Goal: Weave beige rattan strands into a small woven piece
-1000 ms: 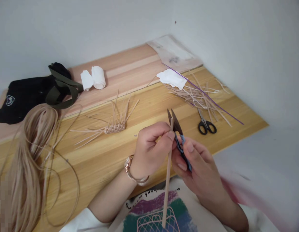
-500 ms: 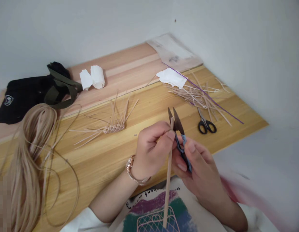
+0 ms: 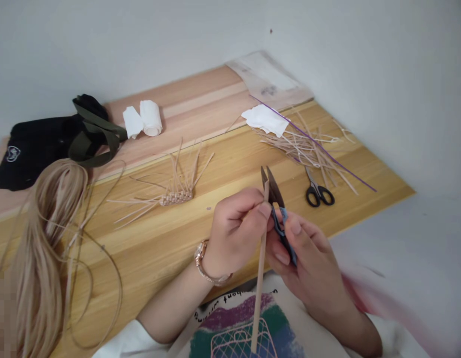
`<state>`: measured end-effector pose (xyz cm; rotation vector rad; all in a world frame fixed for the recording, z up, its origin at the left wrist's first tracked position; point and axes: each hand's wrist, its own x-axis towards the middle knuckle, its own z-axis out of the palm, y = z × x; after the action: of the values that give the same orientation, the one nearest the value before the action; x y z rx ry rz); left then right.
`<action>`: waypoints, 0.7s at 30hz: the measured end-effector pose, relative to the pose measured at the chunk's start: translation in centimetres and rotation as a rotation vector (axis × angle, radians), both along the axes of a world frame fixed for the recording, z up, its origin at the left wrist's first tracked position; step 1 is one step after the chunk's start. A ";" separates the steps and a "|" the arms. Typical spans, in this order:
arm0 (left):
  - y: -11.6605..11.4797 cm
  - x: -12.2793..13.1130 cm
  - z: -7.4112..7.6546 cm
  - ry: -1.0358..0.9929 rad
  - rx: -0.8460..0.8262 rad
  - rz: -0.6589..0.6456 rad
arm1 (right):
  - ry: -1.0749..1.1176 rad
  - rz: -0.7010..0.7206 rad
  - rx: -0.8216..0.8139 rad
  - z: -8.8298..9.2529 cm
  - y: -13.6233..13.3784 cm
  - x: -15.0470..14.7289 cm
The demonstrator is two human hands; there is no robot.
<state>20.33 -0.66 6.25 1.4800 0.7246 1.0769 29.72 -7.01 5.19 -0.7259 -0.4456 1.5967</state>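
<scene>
Pinched between the thumb and fingers of my left hand [image 3: 239, 233] is a flat beige strip [image 3: 259, 293]. Its long end hangs down over my shirt, and a short tip sticks up above the fingers. My right hand [image 3: 308, 258] grips blue-handled scissors [image 3: 278, 221], pointing up and away from me. The blades stand slightly apart, right beside the strip's tip; whether they touch it I cannot tell. Ahead and to the left, a small woven piece [image 3: 176, 198] with loose strands fanning out lies on the wooden table [image 3: 151, 248].
On the left hangs a thick bundle of beige strands [image 3: 44, 258] near a black bag [image 3: 44, 146]. White paper rolls [image 3: 151, 118] stand at the back. To the right lie black-handled scissors [image 3: 320, 195], cut strips [image 3: 290, 146], a purple strand [image 3: 316, 141] and white tissue [image 3: 265, 119].
Almost nothing differs. The scissor blades look slightly closer together, and both hands hold their place around the strip.
</scene>
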 end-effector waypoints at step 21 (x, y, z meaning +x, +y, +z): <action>0.0 0.1 -0.3 -0.045 -0.018 -0.027 | -0.034 -0.030 -0.037 0.2 -0.2 -0.1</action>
<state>20.43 -0.63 6.00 1.4418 0.6791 1.0767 29.65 -7.20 5.39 -0.7854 -0.4288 1.5701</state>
